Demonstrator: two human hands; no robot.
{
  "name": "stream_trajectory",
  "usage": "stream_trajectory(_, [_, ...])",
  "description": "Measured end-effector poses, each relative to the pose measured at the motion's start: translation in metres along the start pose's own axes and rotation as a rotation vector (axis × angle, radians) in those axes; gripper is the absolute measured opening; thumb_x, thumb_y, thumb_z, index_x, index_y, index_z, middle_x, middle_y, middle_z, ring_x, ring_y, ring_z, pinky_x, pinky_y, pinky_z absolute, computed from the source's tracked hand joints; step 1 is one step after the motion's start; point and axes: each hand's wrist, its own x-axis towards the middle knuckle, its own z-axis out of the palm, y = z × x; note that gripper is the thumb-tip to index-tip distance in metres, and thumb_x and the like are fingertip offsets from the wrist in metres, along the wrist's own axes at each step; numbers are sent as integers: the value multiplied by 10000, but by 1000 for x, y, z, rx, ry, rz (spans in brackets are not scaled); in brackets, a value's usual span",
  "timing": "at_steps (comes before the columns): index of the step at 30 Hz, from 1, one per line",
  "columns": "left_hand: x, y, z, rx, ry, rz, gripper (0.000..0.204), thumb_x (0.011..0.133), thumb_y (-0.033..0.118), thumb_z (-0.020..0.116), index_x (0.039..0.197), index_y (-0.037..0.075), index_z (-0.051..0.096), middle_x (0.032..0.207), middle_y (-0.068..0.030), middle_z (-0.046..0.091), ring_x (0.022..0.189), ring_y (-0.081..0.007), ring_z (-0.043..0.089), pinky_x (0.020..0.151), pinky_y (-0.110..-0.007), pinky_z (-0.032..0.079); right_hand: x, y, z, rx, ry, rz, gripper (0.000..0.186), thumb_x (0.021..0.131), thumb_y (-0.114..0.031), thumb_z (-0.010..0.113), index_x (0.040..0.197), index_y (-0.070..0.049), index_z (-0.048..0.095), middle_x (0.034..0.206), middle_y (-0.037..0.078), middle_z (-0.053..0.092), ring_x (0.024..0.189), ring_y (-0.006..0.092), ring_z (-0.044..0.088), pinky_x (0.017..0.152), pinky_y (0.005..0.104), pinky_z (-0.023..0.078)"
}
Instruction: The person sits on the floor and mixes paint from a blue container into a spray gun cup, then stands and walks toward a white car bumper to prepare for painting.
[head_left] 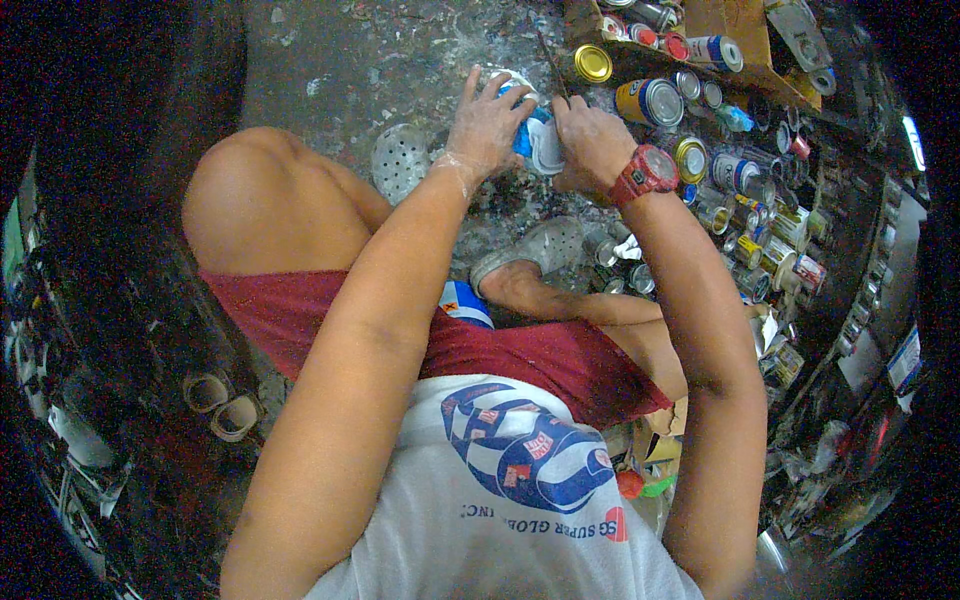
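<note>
In front of me, between my shins, is a blue and white can (543,143), smeared with a pale coating. My left hand (485,125) is curved over its left side and grips it. On the can's right, my right hand (595,145) is closed, with a red watch on its wrist. A thin dark stick (547,55) juts up from its fingers, its lower end hidden in the hand. What the right fingertips touch on the can cannot be made out.
Many paint cans, such as a yellow-and-blue one (650,102), crowd the floor at right. A cardboard box (745,55) with cans stands at far right. My perforated clogs (400,160) rest on the paint-stained floor (340,60). Another blue-and-white can (465,303) sits beneath my shorts.
</note>
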Motion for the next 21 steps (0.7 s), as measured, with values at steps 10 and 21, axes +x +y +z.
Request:
stream_trajectory(10, [2, 0, 0, -8, -6, -16, 939, 564, 437, 971, 1415, 255, 619, 1524, 20, 545, 1503, -280, 396, 1290, -633, 131, 10, -8, -34, 66, -320, 115, 1051, 518, -277, 994, 1367, 70, 481, 1191, 248, 643, 1068, 414, 706, 900, 457, 621])
stream_trajectory(21, [3, -1, 1, -2, -6, -9, 931, 564, 436, 966, 1411, 267, 618, 1511, 23, 547, 1497, -280, 405, 1290, -631, 137, -2, 3, -38, -21, -128, 8, 530, 801, -192, 830, 1211, 7, 559, 1094, 230, 686, 916, 388, 760, 732, 460, 654])
